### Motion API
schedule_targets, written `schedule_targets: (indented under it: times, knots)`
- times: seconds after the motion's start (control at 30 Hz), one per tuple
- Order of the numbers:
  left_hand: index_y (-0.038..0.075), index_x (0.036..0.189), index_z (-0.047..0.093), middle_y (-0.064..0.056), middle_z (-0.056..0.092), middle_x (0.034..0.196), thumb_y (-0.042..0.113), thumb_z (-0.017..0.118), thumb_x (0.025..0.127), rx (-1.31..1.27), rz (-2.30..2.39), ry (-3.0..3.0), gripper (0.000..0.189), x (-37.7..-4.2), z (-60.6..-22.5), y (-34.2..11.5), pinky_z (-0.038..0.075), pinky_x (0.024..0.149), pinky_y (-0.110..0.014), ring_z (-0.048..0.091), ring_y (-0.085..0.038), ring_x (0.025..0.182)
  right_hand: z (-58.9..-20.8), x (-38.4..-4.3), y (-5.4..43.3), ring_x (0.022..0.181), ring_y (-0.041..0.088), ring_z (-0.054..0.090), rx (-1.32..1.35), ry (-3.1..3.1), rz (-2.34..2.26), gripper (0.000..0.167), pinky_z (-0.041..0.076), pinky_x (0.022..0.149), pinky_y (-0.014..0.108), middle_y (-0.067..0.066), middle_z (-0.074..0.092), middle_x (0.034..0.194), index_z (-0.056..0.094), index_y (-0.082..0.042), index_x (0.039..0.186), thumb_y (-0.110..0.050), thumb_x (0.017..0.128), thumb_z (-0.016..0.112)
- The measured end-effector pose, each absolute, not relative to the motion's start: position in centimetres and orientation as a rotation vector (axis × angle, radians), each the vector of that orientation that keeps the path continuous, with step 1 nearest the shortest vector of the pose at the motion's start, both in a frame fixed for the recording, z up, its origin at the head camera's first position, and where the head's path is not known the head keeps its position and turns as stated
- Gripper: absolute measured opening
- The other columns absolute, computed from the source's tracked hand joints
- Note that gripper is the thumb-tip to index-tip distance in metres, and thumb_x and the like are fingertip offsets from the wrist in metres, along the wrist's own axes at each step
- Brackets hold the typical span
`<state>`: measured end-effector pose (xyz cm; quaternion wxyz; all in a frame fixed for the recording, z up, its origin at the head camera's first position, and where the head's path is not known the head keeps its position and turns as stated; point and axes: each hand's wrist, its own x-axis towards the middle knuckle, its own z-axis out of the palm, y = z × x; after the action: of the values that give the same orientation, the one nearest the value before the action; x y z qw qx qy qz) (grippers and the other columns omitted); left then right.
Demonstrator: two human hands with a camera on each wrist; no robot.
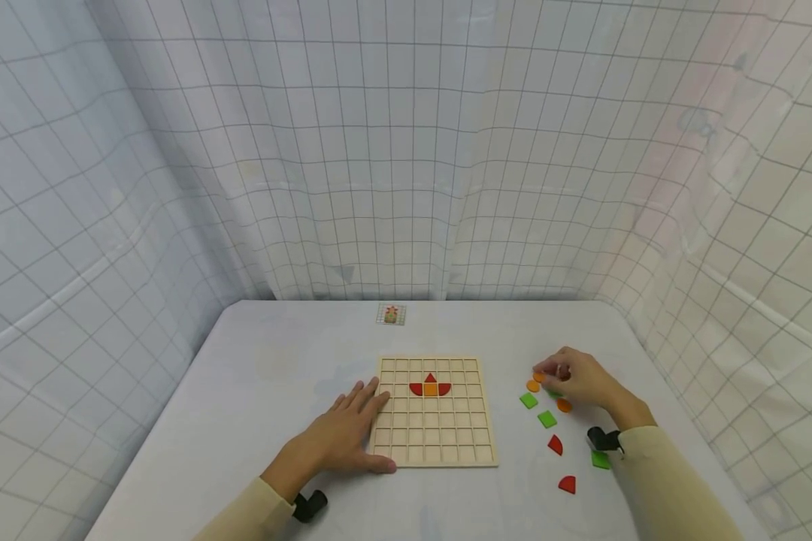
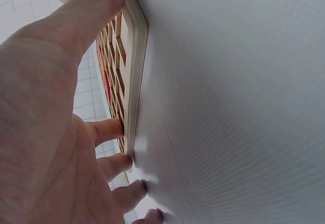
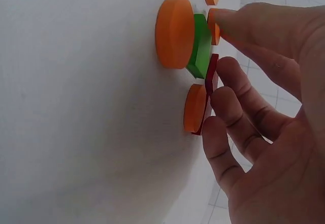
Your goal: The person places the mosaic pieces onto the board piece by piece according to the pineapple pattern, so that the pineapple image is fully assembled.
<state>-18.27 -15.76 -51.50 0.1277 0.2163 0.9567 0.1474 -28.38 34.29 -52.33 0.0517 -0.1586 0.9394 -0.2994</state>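
A wooden grid board [image 1: 433,436] lies flat on the table, with a red triangle [image 1: 430,378], an orange square [image 1: 431,389] and two red quarter-circles in its cells. My left hand [image 1: 345,430] rests at the board's left side, fingers spread on the edge and thumb at the near corner. In the left wrist view the thumb [image 2: 96,10] touches that corner. To the right of the board, my right hand [image 1: 582,379] pinches an orange disc [image 3: 214,27] between thumb and index finger, low over the table. Its other fingers curl loosely beside a red piece [image 3: 212,74].
Around the right hand lie orange discs [image 1: 565,406], green squares [image 1: 547,419] and red quarter-circles [image 1: 567,485]. Another green square [image 1: 601,460] sits by the right wrist. A small picture card [image 1: 391,314] lies at the table's back. White gridded curtains [image 1: 406,150] enclose the table.
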Motion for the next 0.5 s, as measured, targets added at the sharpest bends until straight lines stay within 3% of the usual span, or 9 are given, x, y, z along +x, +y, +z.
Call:
schedule_targets:
  times: [0.5]
  knots:
    - [0.010, 0.182, 0.037, -0.020, 0.019, 0.196, 0.084, 0.088, 0.086, 0.618, 0.421, 2.774, 0.131, -18.4, -51.5, -15.7, 0.033, 0.142, -0.071, 0.024, -0.049, 0.182, -52.1, -28.4, 32.6, 0.090, 0.013, 0.061, -0.566, 2.940, -0.862, 0.021, 0.054, 0.077, 0.026, 0.002, 0.075, 0.104, 0.082, -0.007, 0.121, -0.020, 0.106, 0.089]
